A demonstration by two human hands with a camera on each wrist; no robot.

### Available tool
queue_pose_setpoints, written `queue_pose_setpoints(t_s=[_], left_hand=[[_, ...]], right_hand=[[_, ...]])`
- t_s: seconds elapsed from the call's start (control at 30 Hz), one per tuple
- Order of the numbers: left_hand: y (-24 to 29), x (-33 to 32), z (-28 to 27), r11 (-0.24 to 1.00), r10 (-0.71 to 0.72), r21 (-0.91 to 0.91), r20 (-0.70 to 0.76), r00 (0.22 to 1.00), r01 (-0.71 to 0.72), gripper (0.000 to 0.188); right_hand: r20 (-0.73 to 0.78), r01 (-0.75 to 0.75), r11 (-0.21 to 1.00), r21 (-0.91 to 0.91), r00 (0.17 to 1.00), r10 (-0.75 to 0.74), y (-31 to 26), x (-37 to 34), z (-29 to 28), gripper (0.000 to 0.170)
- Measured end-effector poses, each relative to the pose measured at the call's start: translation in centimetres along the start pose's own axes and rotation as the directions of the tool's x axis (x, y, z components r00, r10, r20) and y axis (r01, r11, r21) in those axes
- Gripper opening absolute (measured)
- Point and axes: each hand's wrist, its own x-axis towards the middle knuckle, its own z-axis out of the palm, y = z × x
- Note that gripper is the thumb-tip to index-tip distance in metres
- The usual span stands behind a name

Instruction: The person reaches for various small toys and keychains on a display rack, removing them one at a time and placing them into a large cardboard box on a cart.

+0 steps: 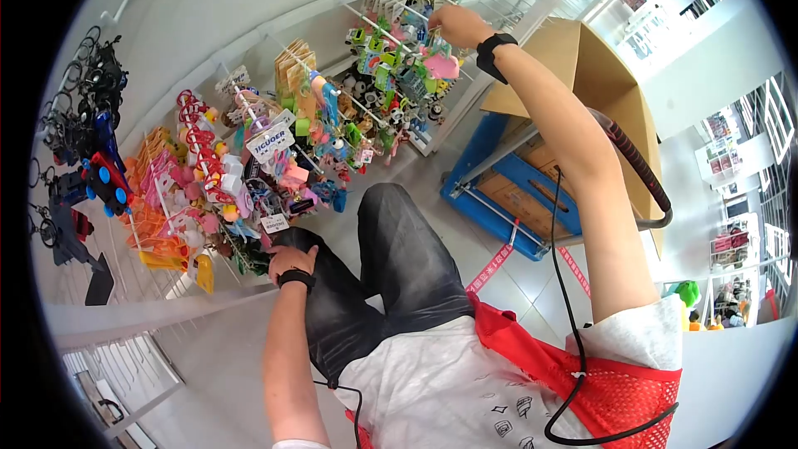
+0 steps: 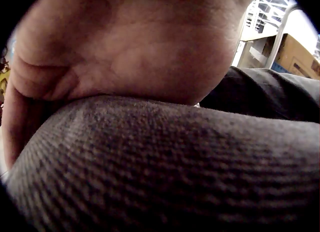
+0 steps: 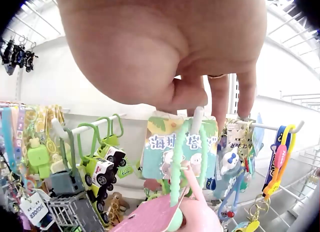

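With the right hand (image 1: pixel 461 29), reaching with bent fingers over a teal card (image 3: pixel 159 154) just beneath, by the tip of a white hook (image 3: pixel 198 114); cannot tell whether pinching it. Lower under the same hand, note a pink charm (image 3: pixel 152 212) and green strap (image 3: pixel 178 164). To that hand's left, see toy jeep keychains (image 3: pixel 101 172). Resting the left hand (image 1: pixel 291 263) on the knee (image 1: pixel 297 239) (with fingers loosely draped), well apart from the card. Past the right hand, see an open cardboard box (image 1: pixel 611 71).
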Motion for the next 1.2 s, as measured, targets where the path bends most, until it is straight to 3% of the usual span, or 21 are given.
queue_pose_setpoints(t_s=[0.2, 0.27, 0.4, 0.47, 0.53, 0.6, 0.67, 0.77, 0.87, 0.93, 1.03, 1.2], left_hand=[[0.1, -0.1, -0.2, 1.000, -0.027, 0.015, 0.009, 1.000, 0.026, 0.140], [0.4, -0.5, -0.7, 0.999, -0.049, 0.023, 0.014, 0.999, 0.049, 0.140], [1.0, -0.7, -1.2, 0.995, -0.086, 0.045, 0.036, 0.996, 0.084, 0.139], [1.0, -0.8, -1.3, 0.994, -0.102, 0.054, 0.035, 0.994, 0.100, 0.139], [0.9, -0.9, -1.6, 0.994, -0.106, 0.026, 0.066, 0.992, 0.105, 0.139], [0.7, -0.8, -1.4, 0.993, -0.116, 0.017, 0.058, 0.991, 0.116, 0.140], [0.5, -0.6, -1.1, 0.992, -0.127, 0.009, 0.053, 0.990, 0.127, 0.140], [0.3, -0.8, -1.3, 0.992, -0.102, 0.079, 0.021, 0.995, 0.100, 0.140], [0.4, -0.5, -1.1, 0.990, -0.139, -0.004, 0.105, 0.985, 0.141, 0.140], [0.4, -0.5, -0.9, 0.992, -0.126, -0.011, 0.072, 0.989, 0.127, 0.140], [0.6, -0.5, -0.9, 0.990, -0.120, 0.080, 0.034, 0.992, 0.117, 0.141], [0.8, -0.5, -0.8, 0.990, -0.135, 0.048, 0.069, 0.988, 0.131, 0.138]], right_hand=[[-0.008, 0.050, 0.999, -0.003, 0.999, -0.050, 0.9, 1.0, 1.6, 0.036], [-0.009, 0.012, 0.994, 0.113, 1.000, -0.011, 0.3, 0.8, 1.2, 0.035], [-0.192, 0.085, 0.985, 0.151, 0.980, -0.055, 0.0, 2.8, 1.4, 0.047], [-0.186, 0.064, 0.991, 0.114, 0.982, -0.042, -1.1, 3.5, 1.1, 0.054], [-0.275, 0.115, 0.991, 0.062, 0.957, -0.093, -1.0, 5.0, 2.2, 0.059], [-0.251, 0.142, 0.990, -0.014, 0.958, -0.141, -1.0, 5.9, 2.8, 0.059], [-0.153, 0.062, 0.994, 0.089, 0.987, -0.047, -2.0, 6.1, 3.2, 0.059], [-0.164, 0.053, 0.996, 0.072, 0.986, -0.041, -1.2, 6.5, 5.4, 0.063], [-0.143, 0.034, 0.997, 0.069, 0.989, -0.024, -1.0, 6.7, 5.8, 0.064], [-0.278, 0.135, 0.981, 0.141, 0.956, -0.091, -0.7, 6.5, 6.1, 0.057], [-0.311, 0.112, 0.973, 0.203, 0.949, -0.044, -1.3, 5.7, 5.5, 0.045], [-0.398, 0.080, 0.969, 0.233, 0.917, 0.020, -1.7, 5.3, 5.3, 0.033]])
